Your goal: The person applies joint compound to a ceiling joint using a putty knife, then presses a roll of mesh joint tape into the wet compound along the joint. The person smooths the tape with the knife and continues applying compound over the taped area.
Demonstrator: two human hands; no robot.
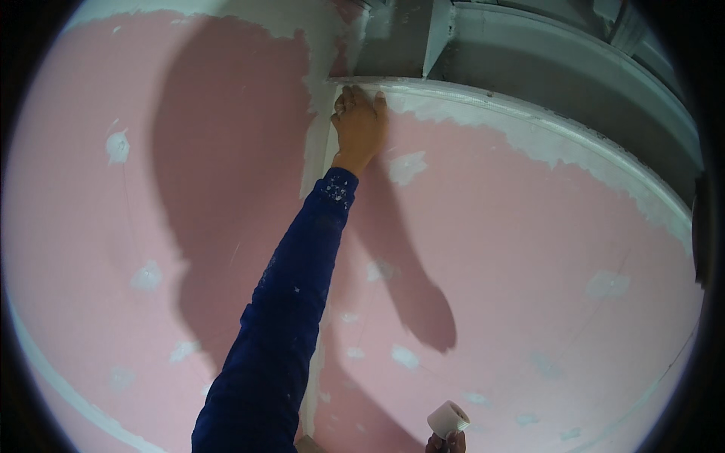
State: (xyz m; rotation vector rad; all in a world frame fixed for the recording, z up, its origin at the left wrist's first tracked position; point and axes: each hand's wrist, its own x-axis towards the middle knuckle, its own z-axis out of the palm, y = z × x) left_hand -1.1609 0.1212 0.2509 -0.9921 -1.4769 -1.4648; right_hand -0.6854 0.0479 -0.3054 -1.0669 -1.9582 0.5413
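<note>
My left arm, in a blue sleeve, stretches up the pink wallboard [529, 249]. At the top of the vertical joint, my left hand [359, 130] lies against the board, its fingers slightly bent and its thumb apart. A pale strip [330, 147] follows the joint beside that hand; whether it is tape or compound I cannot tell. Low in the view, my right hand [445, 444] is closed on a white roll of tape [447, 417], with only its fingertips showing.
Above the board's upper edge are a grey metal beam [559, 68] and an upright plate [438, 38]. White filler patches [118, 146] dot the board. Filler [483, 124] also runs under the top edge. A dark object [701, 230] stands at the far right.
</note>
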